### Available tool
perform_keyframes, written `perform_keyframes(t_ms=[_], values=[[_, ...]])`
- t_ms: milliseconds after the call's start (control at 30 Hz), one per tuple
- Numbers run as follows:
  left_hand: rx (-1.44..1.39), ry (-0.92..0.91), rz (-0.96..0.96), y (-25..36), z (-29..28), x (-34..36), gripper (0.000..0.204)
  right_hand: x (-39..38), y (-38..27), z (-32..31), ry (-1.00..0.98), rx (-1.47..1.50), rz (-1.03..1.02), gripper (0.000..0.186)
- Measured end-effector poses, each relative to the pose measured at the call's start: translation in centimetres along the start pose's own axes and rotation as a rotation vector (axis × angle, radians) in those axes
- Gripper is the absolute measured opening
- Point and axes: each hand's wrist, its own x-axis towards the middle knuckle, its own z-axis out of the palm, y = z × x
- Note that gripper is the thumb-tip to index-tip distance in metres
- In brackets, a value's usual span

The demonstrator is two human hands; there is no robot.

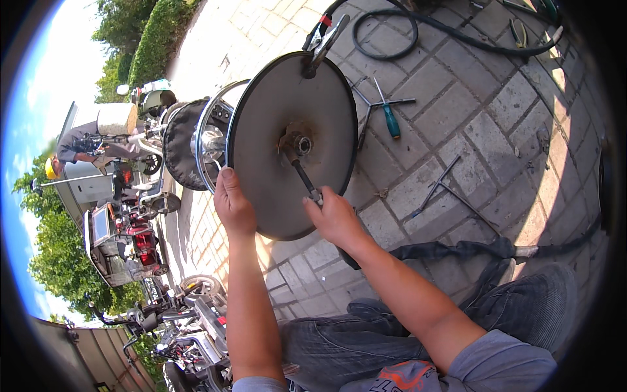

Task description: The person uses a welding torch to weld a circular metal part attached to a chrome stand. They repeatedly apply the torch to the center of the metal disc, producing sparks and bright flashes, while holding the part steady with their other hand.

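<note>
A bar stool lies on its side, its round grey base (261, 189) turned toward me and a rusty hole with a metal tube end at its centre. My left hand (235, 206) grips the base's lower left rim, thumb on the near face. Closed round a black welding torch (304, 176), my right hand (336, 222) has the torch's tip against or very near the tube end. Behind the base show the stool's chrome ring (204, 121) and its black seat (179, 153). A metal clamp (323, 49) bites the base's top edge.
On the paving lie a green-handled screwdriver (390, 121), two three-armed wrenches, one a Y-shaped wrench (441, 186), and pliers (519, 32). A black cable (450, 29) loops at the top; a sleeved cable (450, 250) runs right. Parked scooters (196, 333) and a person in a yellow helmet (53, 168) are left.
</note>
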Motion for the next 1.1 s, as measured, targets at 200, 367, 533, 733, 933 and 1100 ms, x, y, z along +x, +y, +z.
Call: perform_keyframes(t_ms=[200,367,533,733,933,1100], values=[[-0.074,-0.015,-0.056,1.5,-1.4,-0.2,0.047,-0.8,-1.2,1.3,0.009,-0.026,0.009,0.04],[0.058,0.013,-0.069,8.4,-15.2,0.2,0.047,-8.0,-12.4,8.4,-0.015,-0.019,-0.023,0.039],[0.018,-0.058,-0.031,11.4,-15.5,0.9,0.046,-11.3,-15.3,7.1,0.098,-0.042,0.024,0.039],[-0.008,-0.008,-0.04,4.4,-11.0,0.0,0.045,-7.5,-7.8,6.0,-0.007,-0.037,-0.035,0.041],[-0.012,-0.024,-0.02,5.3,-6.3,1.0,0.046,-5.2,-6.6,2.6,0.03,-0.035,-0.025,0.04],[-0.013,-0.059,-0.037,4.1,-5.8,1.6,0.047,-3.8,-5.5,2.5,0.046,-0.039,-0.007,0.04]])
